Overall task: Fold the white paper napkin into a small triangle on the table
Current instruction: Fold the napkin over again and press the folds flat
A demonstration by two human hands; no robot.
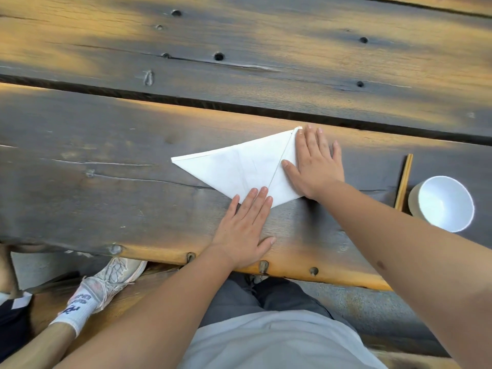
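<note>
Napkin [237, 169] lay flat on the table [106, 203], already a wide triangle; my right hand [316, 166] pressed its right flap, fingers spread; my left hand [245, 225] flattened its near corner, fingers extended; thin, soft, tearable, I judged, best pinched at its left tip; chopsticks [404, 182] and bowl [444, 203] sat right of the napkin, clear.

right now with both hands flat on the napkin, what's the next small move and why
Probably lift the long left point of the white napkin and fold it over toward the right. The napkin lies as a wide triangle with a crease by the right hand, which pins that side flat, while the left hand holds only the near corner. The left point is free, and the shape is still large.
</note>
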